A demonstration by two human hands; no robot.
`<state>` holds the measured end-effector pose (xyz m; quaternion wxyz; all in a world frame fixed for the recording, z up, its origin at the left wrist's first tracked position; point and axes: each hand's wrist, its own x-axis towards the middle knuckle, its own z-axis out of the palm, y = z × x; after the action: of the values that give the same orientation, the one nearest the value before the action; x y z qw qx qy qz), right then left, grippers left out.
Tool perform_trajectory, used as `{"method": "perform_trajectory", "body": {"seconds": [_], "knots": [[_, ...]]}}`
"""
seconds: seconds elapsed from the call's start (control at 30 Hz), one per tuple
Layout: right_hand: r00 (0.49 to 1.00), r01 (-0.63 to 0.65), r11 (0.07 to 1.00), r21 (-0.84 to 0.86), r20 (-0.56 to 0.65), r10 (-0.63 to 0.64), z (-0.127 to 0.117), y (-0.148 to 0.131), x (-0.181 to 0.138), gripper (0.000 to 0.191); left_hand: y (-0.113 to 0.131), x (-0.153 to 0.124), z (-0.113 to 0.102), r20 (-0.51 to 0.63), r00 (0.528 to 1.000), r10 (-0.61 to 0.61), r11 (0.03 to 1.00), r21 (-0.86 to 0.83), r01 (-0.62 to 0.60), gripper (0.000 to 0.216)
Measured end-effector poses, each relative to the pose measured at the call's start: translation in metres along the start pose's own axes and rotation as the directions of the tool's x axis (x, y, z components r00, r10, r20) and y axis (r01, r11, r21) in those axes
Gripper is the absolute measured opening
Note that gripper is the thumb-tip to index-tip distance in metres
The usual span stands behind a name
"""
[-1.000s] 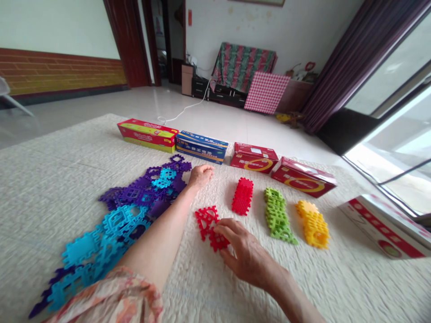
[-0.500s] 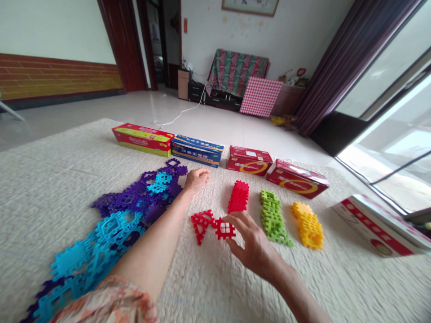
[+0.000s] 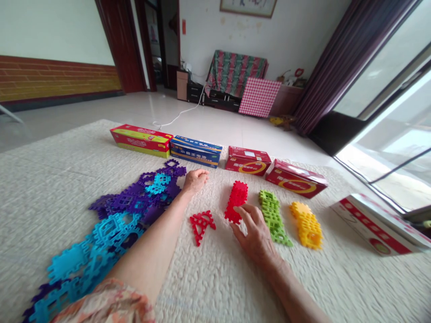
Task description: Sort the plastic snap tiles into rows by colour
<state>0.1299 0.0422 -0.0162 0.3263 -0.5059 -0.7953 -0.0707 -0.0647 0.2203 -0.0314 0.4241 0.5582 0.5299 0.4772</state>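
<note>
My right hand [image 3: 254, 229] has its thumb and fingertips on a red toothed building piece at the near end of the red row [image 3: 237, 195]. A loose red triangular piece [image 3: 202, 225] lies to the left of that hand. My left hand [image 3: 195, 180] rests on the mat with its fingers curled in, and nothing shows in them. Just left of it spreads a heap of purple pieces [image 3: 126, 198] and light blue pieces [image 3: 69, 260]. To the right of my right hand are a green row [image 3: 273, 217] and a yellow row [image 3: 308, 226] of similar pieces.
Beyond the pieces stand a red-and-yellow box [image 3: 139, 140], a blue box [image 3: 195, 151] and two dark red boxes [image 3: 248, 160]. A white-and-red box [image 3: 380, 224] sits at the right. Everything lies on a cream quilted mat [image 3: 198, 282].
My right hand has moved slightly right and away from me, carrying the red windowed piece from beside the triangular one to the near end of the red row. My left hand stays put.
</note>
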Motion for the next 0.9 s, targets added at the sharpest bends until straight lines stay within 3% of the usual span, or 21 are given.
{"method": "perform_trajectory", "body": {"seconds": [0.43,0.7,0.9], "knots": [[0.998,-0.047,0.999,0.007,0.042,0.047,-0.003,0.0,0.0,0.035,0.002,-0.002,0.0,-0.007,1.0,0.01,1.0,-0.005,-0.01,0.026],[0.967,-0.023,0.963,0.27,0.249,-0.047,-0.001,-0.047,0.008,0.035,-0.004,0.0,-0.001,0.006,0.999,0.043,0.999,-0.001,-0.043,0.029],[0.939,-0.148,0.969,0.197,0.335,0.075,0.012,-0.075,0.024,0.04,-0.006,0.002,-0.001,0.008,0.996,0.09,0.996,0.01,-0.09,0.029]]}}
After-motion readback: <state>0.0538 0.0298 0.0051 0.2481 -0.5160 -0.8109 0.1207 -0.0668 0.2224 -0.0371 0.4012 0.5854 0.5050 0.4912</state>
